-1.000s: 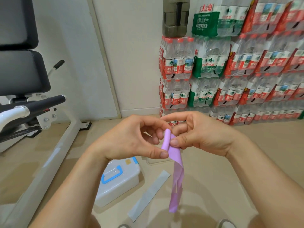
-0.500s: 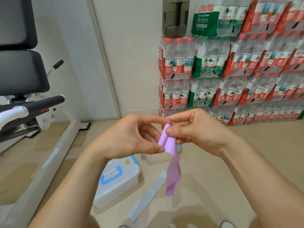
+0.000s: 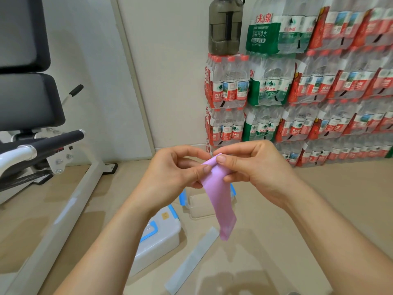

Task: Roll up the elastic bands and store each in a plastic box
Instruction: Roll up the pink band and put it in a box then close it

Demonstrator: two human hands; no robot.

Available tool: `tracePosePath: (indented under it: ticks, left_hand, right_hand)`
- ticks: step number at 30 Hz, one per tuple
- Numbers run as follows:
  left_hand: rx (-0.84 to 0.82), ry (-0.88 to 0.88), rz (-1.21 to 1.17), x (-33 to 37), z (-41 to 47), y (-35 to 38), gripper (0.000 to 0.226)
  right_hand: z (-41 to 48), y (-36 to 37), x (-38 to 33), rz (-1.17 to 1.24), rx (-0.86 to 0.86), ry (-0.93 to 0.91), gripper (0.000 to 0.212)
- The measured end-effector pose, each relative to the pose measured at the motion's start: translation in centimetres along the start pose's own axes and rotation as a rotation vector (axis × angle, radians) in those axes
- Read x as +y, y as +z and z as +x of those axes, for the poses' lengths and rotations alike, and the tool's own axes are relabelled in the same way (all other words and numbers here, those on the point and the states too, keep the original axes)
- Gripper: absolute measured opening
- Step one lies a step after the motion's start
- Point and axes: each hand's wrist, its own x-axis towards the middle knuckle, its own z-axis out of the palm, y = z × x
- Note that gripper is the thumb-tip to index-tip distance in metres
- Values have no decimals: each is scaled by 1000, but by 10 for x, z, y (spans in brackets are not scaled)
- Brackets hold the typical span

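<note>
Purple elastic band [image 3: 219, 201] hangs shorter than before, its top pinched between left hand [image 3: 170, 173] and right hand [image 3: 259, 169] fingers [image 3: 221, 159].

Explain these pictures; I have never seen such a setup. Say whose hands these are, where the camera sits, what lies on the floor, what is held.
No machine here: a person works with two bare hands. The one camera sits on the person's head, looking forward and down. The left hand and right hand both pinch the top end of a purple elastic band; the rest hangs loose. On the floor lie a closed white plastic box with a blue handle, a clear box with blue clips, partly hidden behind the band, and a pale grey band lying flat. Packs of water bottles are stacked at the wall; an exercise bench stands on the left.
</note>
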Motion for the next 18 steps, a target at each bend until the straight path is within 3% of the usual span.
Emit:
tracePosePath:
  ticks: [18]
  left_hand:
    - [181, 77, 81, -3, 5, 15, 21]
  right_hand:
    - [1, 2, 2, 65, 81, 12, 14]
